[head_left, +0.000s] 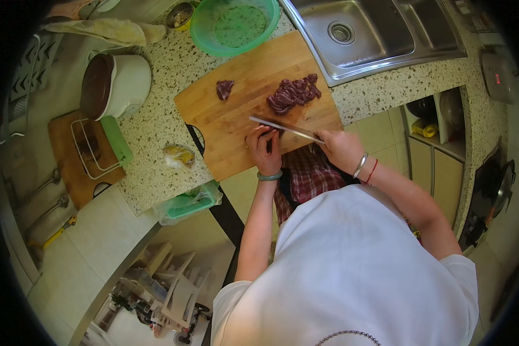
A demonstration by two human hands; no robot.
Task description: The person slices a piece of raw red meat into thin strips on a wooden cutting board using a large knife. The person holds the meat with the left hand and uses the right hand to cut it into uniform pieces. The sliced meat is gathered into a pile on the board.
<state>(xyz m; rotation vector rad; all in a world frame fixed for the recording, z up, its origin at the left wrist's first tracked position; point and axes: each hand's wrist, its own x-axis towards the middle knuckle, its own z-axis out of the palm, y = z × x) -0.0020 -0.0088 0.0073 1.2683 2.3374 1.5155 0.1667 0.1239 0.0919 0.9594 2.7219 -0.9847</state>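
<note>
1. Meat [294, 95] up on a big counter [155, 124], pale and speckled all over, wrapping round to both sides.
2. Sink [375, 29]: steel, double basin, right by the far right corner of the board.
3. Board [236, 132]: plain wood, set at an angle, black grip slot [196, 138] on its left edge.
4. Bowl [205, 29]: green, kinda see-through, just behind the board.
5. Pot [131, 86]: white body, brown lid, parked off to the left on the counter.
6. Meat again, main pile: dark red strips heaped toward the board's right side, just past the blade.
7. Right hand [340, 149]: wrapped around the knife [285, 127] at the handle end, blade slanting off to the left. Silver bangle [360, 165] and red string [373, 171] on that wrist.
8. Left hand [263, 151]: over the near part of the board, fingers bent, tips right up by the blade. Something dark under there, mostly hidden, so can't tell if actually gripping it. Green bangle [270, 176] too.
9. Bag [179, 155]: clear, yellow stuff inside, on the counter left of the board.
10. Scrap [225, 89]: one little bit of meat, well apart from the pile.
</note>
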